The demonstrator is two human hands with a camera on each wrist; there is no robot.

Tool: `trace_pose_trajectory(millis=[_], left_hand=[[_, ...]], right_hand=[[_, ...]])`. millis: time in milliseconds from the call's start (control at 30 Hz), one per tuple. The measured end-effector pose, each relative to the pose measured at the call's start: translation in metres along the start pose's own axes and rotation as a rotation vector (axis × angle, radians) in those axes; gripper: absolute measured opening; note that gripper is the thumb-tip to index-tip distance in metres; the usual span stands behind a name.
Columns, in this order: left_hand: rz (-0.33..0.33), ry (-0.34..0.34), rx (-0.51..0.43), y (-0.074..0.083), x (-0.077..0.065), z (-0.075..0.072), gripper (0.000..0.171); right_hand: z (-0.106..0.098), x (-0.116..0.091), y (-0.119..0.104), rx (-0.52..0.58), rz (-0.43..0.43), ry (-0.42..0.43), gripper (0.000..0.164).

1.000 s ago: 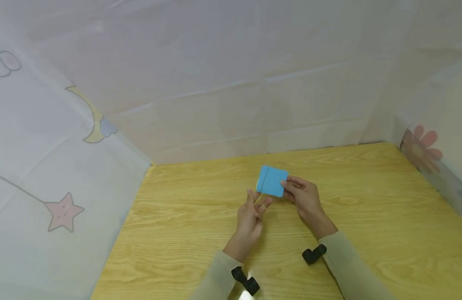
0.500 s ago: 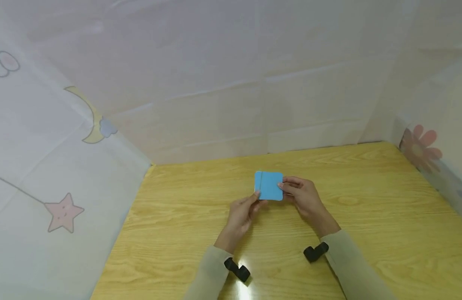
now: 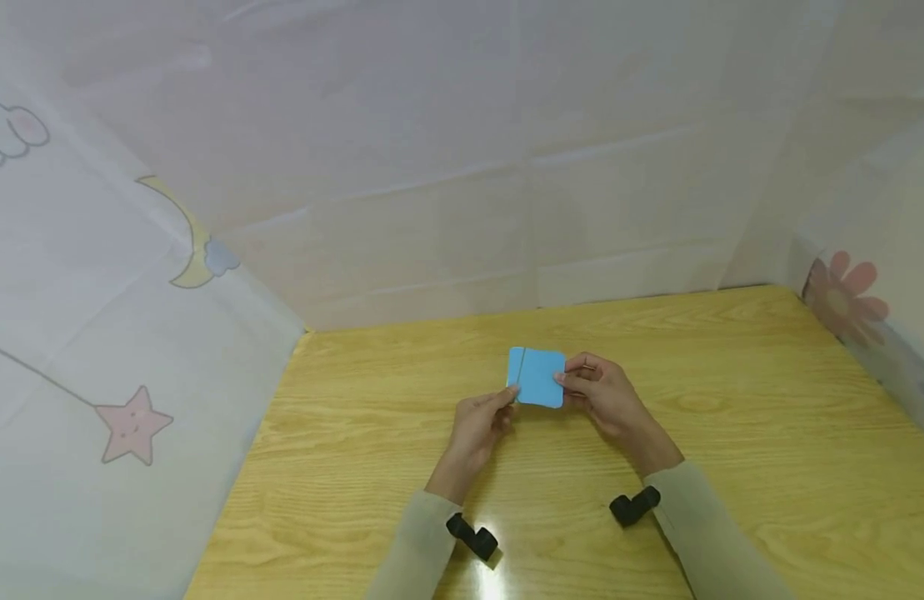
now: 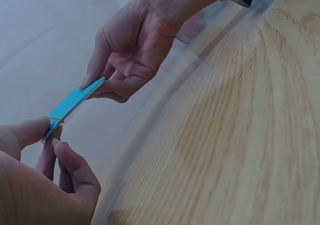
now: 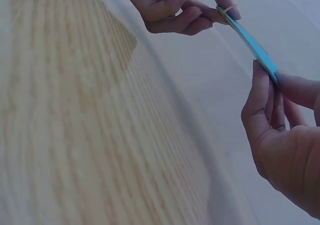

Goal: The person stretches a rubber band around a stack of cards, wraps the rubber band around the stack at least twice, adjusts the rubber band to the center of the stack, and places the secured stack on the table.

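A blue square card with rounded corners, perhaps a thin stack of cards, is held above the table between both hands. Around it, near its left edge, runs a thin yellowish rubber band, seen as a dark line in the head view. My left hand pinches the lower left corner, thumb on top beside the band. At the right edge, my right hand pinches the card between thumb and fingers. Both wrist views show the card nearly edge-on and thin.
Below the hands lies a wood-grain table. A pale sheet hangs behind its far edge, and printed sheets with a star and a flower stand at the sides. Black wrist cameras sit on both sleeves.
My left hand, its fingers loose below the card a second ago, has closed its thumb onto the lower left corner. The card has turned straighter and come slightly lower and nearer.
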State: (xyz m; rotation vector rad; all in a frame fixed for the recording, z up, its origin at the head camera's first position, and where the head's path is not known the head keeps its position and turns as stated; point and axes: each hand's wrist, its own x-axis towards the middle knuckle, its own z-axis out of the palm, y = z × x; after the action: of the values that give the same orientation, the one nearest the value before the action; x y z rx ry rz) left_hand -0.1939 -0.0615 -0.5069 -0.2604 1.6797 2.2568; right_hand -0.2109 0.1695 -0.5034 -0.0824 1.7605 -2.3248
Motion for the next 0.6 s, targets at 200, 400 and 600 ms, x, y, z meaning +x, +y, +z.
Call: trace_pose_trajectory(millis=[200, 400, 600], left_hand=[[0.013, -0.009, 0.023, -0.0003, -0.0002, -0.0017, 0.020], [0.024, -0.025, 0.056, -0.0010, -0.0007, -0.0035, 0.019], [0.026, -0.036, 0.069, -0.0003, 0.0011, -0.0067, 0.019]], right_hand=[[-0.0018, 0.0004, 0.0011, -0.054, 0.028, -0.014, 0.009], [-0.0022, -0.0004, 0.0013, -0.077, 0.041, 0.026, 0.008], [-0.0060, -0.0013, -0.0022, -0.032, 0.095, 0.016, 0.006]])
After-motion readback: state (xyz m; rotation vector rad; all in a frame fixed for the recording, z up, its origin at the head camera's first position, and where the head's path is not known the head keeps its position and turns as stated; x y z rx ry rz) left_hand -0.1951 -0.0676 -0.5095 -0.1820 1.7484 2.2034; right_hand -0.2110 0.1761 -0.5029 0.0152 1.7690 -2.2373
